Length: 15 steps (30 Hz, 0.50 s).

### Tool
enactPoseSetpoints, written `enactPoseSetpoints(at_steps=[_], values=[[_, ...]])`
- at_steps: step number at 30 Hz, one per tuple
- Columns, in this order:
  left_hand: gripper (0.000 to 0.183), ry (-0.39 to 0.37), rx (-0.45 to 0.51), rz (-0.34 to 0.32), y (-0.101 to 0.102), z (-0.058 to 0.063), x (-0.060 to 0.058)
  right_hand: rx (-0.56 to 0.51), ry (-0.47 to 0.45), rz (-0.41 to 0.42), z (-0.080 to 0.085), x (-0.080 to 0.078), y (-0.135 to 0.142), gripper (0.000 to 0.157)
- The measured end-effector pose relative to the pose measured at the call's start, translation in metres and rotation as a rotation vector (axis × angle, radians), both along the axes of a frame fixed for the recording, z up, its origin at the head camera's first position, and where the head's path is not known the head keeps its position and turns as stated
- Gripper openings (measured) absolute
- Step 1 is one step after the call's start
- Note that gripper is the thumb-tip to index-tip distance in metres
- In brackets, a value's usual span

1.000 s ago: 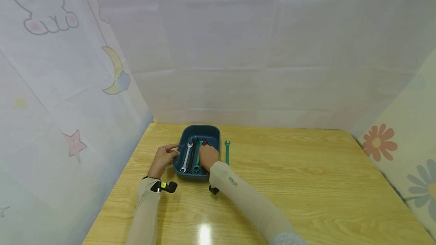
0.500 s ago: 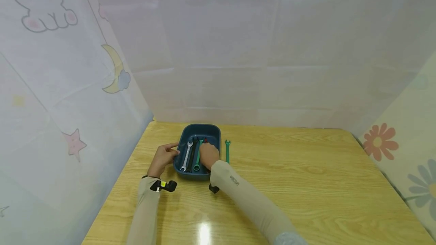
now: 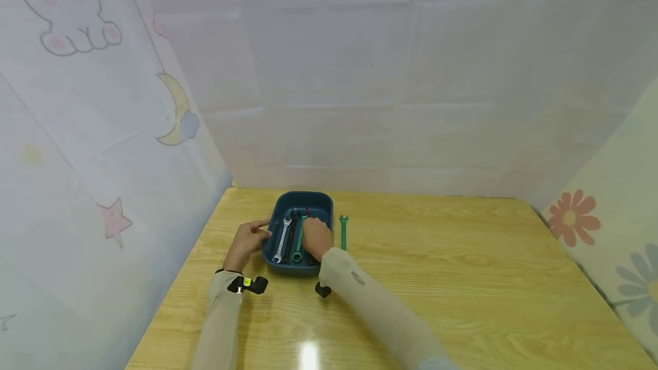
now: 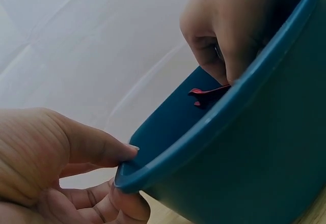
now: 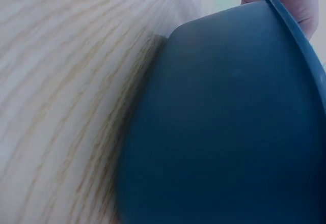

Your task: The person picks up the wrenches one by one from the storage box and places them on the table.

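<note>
A dark blue plastic bin (image 3: 320,203) sits on the table. My left hand (image 3: 245,246) pinches its left rim between thumb and fingers, as the left wrist view shows closely. Inside the bin, my right hand (image 3: 316,238) reaches down with curled fingers and grips a red wrench (image 4: 204,98), whose open end sticks out past the fingertips; the rest is hidden. To the left of that hand lie a green wrench (image 3: 298,244), a black wrench (image 3: 290,238) and a silver wrench (image 3: 282,240), side by side. The right wrist view shows mostly the bin's outer wall (image 5: 229,112).
Another green wrench (image 3: 344,233) lies on the wooden table (image 3: 462,267), just right of the bin, partly behind the right sleeve. Pale printed sheets (image 3: 360,73) hang behind the table and at both sides.
The red wrench's visible end has shifted slightly left and farther out from the right hand. The left hand stays on the rim, and the other wrenches keep their places.
</note>
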<state>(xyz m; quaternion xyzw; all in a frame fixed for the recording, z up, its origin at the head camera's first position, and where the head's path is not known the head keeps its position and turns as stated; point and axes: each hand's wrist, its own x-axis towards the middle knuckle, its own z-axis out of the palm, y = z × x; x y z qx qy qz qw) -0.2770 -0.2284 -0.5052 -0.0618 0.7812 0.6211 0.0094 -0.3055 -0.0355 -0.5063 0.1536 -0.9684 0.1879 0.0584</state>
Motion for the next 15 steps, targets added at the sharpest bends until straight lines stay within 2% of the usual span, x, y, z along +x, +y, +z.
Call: enactPoseSetpoints(at_steps=[6, 15], values=[[0.044, 0.009, -0.006, 0.000, 0.0006, 0.0000, 0.0011, -0.048, -0.013, 0.026, 0.0023, 0.0022, 0.0032, 0.022], [0.044, -0.006, -0.011, -0.002, 0.0006, 0.0021, -0.0007, -0.131, -0.043, 0.032, 0.0050, 0.0027, 0.0061, 0.012]])
